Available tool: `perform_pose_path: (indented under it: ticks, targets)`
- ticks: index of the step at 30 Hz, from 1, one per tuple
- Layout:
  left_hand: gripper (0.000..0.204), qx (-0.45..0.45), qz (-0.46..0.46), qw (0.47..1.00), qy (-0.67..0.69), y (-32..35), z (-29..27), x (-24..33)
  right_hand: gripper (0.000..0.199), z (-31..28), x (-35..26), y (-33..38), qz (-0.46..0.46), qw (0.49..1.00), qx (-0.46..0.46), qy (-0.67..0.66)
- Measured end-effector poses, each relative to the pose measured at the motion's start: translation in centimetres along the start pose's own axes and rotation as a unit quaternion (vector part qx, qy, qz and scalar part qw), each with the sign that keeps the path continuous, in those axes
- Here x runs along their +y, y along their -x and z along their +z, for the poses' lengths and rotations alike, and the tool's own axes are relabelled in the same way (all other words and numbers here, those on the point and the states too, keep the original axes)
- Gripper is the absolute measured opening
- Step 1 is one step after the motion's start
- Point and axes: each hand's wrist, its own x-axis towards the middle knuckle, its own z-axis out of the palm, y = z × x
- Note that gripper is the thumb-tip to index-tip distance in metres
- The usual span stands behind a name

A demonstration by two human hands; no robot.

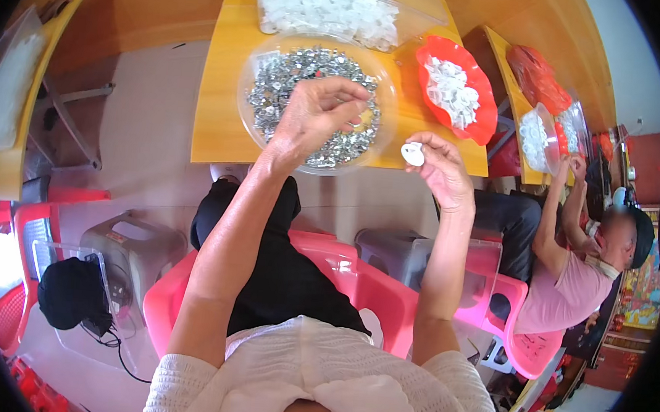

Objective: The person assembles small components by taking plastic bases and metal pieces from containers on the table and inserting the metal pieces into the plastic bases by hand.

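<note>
red tray (482,125) beside clear bowl (257,71); co-worker (570,276) right.

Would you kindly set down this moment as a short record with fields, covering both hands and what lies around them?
Left hand: over the clear bowl, fingertips pinched in the metal bits; whether it holds one cannot be told.
Right hand: pinches a white cap at the table's near edge.
Table: yellow; also bears a clear bag of white pieces and a red tray of white pieces.
Seat: pink chair.
Nearby: another person in a pink shirt at the next table.
</note>
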Motion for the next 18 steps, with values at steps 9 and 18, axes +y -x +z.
perform_pose_path:
  ticks: [9,18]
  targets:
    - [0.014,-0.025,0.028,0.999,-0.023,0.2,-0.6,0.3,0.014,6.5,0.3,-4.5,0.016,0.962,-0.059,-0.267]
    - [0.011,0.076,0.037,0.996,0.009,-0.4,-0.5,-0.4,0.015,7.5,0.0,-4.7,-0.061,0.992,0.059,-0.092]
